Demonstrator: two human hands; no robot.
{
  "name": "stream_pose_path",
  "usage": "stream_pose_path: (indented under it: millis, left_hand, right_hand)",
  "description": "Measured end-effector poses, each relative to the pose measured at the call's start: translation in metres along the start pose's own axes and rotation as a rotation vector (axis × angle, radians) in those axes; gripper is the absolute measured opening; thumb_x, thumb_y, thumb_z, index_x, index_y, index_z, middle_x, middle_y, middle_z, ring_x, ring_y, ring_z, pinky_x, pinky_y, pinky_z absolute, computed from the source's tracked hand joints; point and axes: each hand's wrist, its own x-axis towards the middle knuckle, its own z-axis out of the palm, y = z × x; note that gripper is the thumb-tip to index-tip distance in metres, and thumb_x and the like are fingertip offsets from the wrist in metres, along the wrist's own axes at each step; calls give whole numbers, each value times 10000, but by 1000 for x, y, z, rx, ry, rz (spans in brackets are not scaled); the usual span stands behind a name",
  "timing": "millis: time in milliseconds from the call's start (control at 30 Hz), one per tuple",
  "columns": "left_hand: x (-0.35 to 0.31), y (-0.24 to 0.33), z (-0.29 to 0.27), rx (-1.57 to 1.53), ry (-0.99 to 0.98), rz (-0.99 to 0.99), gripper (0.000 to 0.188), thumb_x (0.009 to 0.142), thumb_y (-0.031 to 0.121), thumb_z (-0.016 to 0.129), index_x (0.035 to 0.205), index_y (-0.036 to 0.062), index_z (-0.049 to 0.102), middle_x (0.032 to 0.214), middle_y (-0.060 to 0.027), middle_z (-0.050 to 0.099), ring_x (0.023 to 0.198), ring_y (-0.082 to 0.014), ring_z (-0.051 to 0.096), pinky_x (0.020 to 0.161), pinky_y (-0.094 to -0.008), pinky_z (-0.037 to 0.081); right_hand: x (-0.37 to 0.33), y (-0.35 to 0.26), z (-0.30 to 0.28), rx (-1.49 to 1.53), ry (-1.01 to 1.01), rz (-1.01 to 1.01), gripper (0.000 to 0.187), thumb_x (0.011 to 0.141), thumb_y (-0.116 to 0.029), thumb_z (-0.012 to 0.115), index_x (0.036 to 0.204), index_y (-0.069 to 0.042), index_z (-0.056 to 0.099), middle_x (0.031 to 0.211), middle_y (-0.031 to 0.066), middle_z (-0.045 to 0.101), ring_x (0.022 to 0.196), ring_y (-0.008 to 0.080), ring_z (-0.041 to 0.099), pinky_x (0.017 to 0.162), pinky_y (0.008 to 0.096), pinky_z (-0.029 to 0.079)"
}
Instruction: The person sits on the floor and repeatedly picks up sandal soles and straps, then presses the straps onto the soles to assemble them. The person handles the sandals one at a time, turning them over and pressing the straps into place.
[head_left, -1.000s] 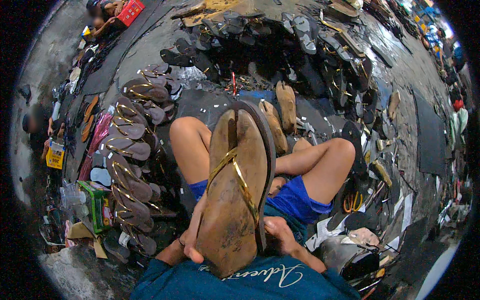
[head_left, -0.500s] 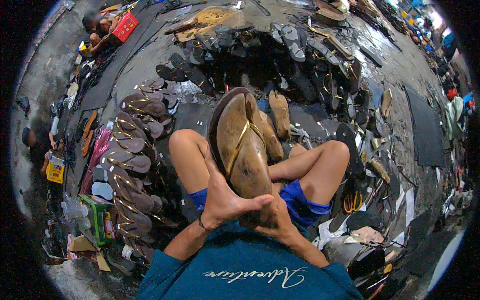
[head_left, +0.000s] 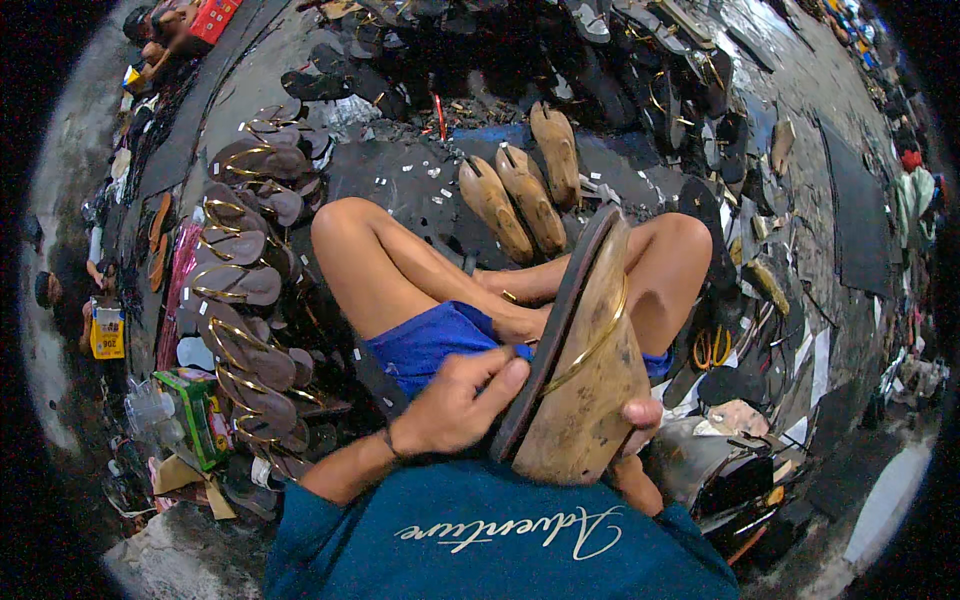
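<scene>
Over the full background: grey floor (head_left: 275,60), littered with dark offcuts, scraps and footwear. At the lower edge: teal shirt (head_left: 350,525), marked across the front with 1 line of white script lettering (head_left: 505,537), inverted in view. Above it: bent bare legs (head_left: 375,270), crossed at the shins. On the left: overlapping row of brown sandals (head_left: 250,345) with gold straps. Over the lap, right of centre: wooden last (head_left: 590,410), tilted toe end up, with dark-soled sandal (head_left: 570,300) fitted to it, gold strap running across the wood. Partly behind: blue shorts (head_left: 430,350). Left hand (head_left: 455,400): thumb and forefinger drawn close together just beside the sole edge; cannot tell whether pinching it. Right hand (head_left: 640,420): clamped around the far side of the wooden last, low, toward the heel end. Beyond the shins: 3 more wooden lasts (head_left: 530,200), near one another. At far left: green box (head_left: 207,420), print blurred, and yellow package (head_left: 107,330) with dark printing. At right: orange loop handles (head_left: 701,350). On the left wrist: dark band (head_left: 390,443). Among the brown sandals: small white tags (head_left: 217,168), too small to read.
</scene>
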Motion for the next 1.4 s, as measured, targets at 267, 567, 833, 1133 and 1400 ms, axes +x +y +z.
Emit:
stream_pose_path:
  millis: [267, 567, 833, 1133, 1400]
  left_hand:
    - [-13, -43, 39, -316, 135, 95, 250, 1027, 182, 358, 976, -7, 515, 789, -41, 470, 737, -123, 421, 685, -313, 411]
    - [-39, -59, 17, -389, 118, 276, 258, 1000, 200, 434, 865, 7, 539, 697, -10, 505, 624, -99, 419, 593, -272, 382]
    - [1, -43, 13, -379, -78, -166, 358, 799, 211, 667, 1046, 26, 486, 1003, -59, 544, 890, -156, 506, 796, -291, 426]
    - [-15, -74, 20, -522, -20, -65, 342, 924, 186, 592, 1201, 24, 473, 1112, -82, 540, 1014, -173, 519, 887, -321, 435]
    - [-15, -99, -39, -366, 110, -127, 555, 881, 116, 647, 1379, 16, 422, 1273, -105, 539, 1144, -216, 527, 976, -350, 427]
  right_hand:
    - [-27, 0, -13, -45, 78, 99, 930, 602, -220, 625, 1417, 45, 262, 1321, 281, 472, 1188, 400, 511, 1035, 524, 396]
    - [-2, -31, -5, -39, 8, -110, 978, 639, -271, 683, 1444, 43, 223, 1378, 248, 419, 1242, 350, 465, 1044, 471, 389]
    - [-26, -10, -22, -223, -143, -143, 994, 667, -296, 701, 1454, 40, 197, 1405, 238, 389, 1262, 334, 442, 1053, 457, 377]
    - [0, -8, -28, -805, -574, -248, 1014, 699, -324, 722, 1466, 38, 167, 1435, 226, 356, 1284, 316, 416, 1063, 442, 363]
    - [66, 10, -36, -1144, -208, 36, 1164, 732, -520, 751, 1513, -89, 3, 1515, 235, 209, 1394, 349, 229, 1142, 474, 199]
